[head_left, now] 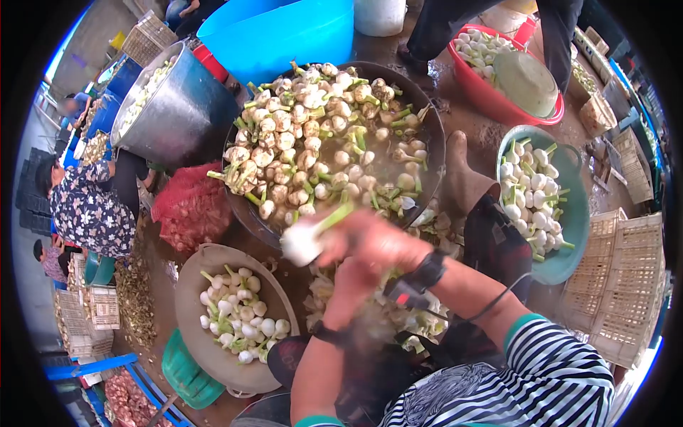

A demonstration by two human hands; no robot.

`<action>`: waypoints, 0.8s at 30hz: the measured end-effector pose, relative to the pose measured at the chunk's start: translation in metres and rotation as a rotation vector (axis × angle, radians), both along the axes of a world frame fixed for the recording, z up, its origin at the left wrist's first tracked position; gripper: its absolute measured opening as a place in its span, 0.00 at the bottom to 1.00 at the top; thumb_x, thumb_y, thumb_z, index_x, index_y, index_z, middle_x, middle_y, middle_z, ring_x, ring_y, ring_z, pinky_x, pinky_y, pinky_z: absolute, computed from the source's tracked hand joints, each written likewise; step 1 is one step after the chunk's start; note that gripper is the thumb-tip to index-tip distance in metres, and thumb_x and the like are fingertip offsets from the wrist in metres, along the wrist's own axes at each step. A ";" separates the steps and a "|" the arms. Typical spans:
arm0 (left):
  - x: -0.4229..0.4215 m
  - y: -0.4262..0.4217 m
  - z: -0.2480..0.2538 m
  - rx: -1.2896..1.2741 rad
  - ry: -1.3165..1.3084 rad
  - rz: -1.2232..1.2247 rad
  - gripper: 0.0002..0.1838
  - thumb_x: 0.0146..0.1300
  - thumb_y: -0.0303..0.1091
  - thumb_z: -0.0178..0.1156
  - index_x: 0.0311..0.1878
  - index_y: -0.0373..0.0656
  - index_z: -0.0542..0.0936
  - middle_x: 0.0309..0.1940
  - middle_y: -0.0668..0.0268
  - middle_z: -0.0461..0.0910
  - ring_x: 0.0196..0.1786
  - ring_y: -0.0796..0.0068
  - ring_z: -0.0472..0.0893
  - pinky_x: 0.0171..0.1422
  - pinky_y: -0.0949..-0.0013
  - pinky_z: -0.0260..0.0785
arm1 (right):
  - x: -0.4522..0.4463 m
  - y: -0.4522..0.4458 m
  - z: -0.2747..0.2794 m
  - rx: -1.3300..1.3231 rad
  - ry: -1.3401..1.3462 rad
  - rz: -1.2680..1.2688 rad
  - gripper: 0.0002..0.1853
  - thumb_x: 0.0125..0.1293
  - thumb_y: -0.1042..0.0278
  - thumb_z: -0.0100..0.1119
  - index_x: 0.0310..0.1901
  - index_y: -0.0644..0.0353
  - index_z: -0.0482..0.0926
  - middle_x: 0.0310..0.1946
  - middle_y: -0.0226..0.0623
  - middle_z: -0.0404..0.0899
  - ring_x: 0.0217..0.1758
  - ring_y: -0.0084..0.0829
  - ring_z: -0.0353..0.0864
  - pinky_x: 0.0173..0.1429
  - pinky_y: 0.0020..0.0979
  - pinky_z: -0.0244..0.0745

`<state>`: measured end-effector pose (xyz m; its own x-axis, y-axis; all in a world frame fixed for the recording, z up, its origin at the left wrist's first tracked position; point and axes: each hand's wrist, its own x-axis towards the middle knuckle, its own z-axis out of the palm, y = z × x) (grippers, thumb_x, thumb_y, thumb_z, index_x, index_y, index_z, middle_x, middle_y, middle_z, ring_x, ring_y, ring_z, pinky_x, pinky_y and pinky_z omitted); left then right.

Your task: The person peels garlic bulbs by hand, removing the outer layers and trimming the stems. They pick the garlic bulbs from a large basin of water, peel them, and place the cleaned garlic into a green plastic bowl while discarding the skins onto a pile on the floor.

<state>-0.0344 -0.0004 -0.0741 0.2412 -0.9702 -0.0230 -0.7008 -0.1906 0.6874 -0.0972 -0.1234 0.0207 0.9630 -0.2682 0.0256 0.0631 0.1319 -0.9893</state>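
A white garlic bulb (pixel 302 243) with a green stem is blurred by motion above the near rim of a large dark basin. My right hand (pixel 380 240) reaches in from the right, its fingers closed around the bulb. My left hand (pixel 354 279) is just below, overlapping the right one; its fingers are smeared and partly hidden. Muddy, unpeeled garlic bulbs (pixel 284 146) lie heaped in brownish water in the dark basin (pixel 440 153). Peeled skins and leaves (pixel 420 327) lie beneath my hands.
Cleaned bulbs lie in a grey-beige basin (pixel 192 285) on the left and a green basin (pixel 578 206) on the right. Around them are a red net sack (pixel 191 206), metal tub (pixel 192 107), blue tub (pixel 284 32), red basin (pixel 548 114) and wicker baskets (pixel 615 277). A co-worker (pixel 92 206) sits left.
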 end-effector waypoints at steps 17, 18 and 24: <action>-0.004 -0.023 0.069 0.019 0.570 0.204 0.13 0.58 0.24 0.56 0.47 0.33 0.78 0.30 0.63 0.82 0.31 0.79 0.81 0.36 0.77 0.73 | -0.004 -0.215 -0.160 -0.914 0.963 -0.349 0.24 0.52 0.69 0.58 0.54 0.59 0.75 0.50 0.47 0.76 0.53 0.45 0.76 0.54 0.37 0.73; -0.002 -0.024 0.071 0.018 0.528 0.211 0.13 0.58 0.24 0.57 0.47 0.33 0.78 0.30 0.63 0.82 0.31 0.79 0.81 0.37 0.78 0.73 | 0.000 -0.213 -0.156 -0.883 0.930 -0.276 0.24 0.52 0.68 0.59 0.54 0.59 0.75 0.51 0.45 0.76 0.53 0.43 0.77 0.53 0.36 0.73; -0.004 -0.035 0.080 -0.068 1.022 0.551 0.23 0.64 0.27 0.55 0.62 0.34 0.66 0.51 0.57 0.75 0.39 0.71 0.81 0.40 0.73 0.75 | -0.007 -0.113 -0.040 0.002 0.095 -0.238 0.28 0.55 0.63 0.62 0.58 0.61 0.72 0.53 0.34 0.74 0.53 0.27 0.73 0.53 0.29 0.73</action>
<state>-0.0381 -0.0352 0.0061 0.5301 -0.7463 -0.4026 0.3524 -0.2379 0.9051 -0.1038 -0.2369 -0.0196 0.8707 -0.4878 -0.0627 -0.0004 0.1268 -0.9919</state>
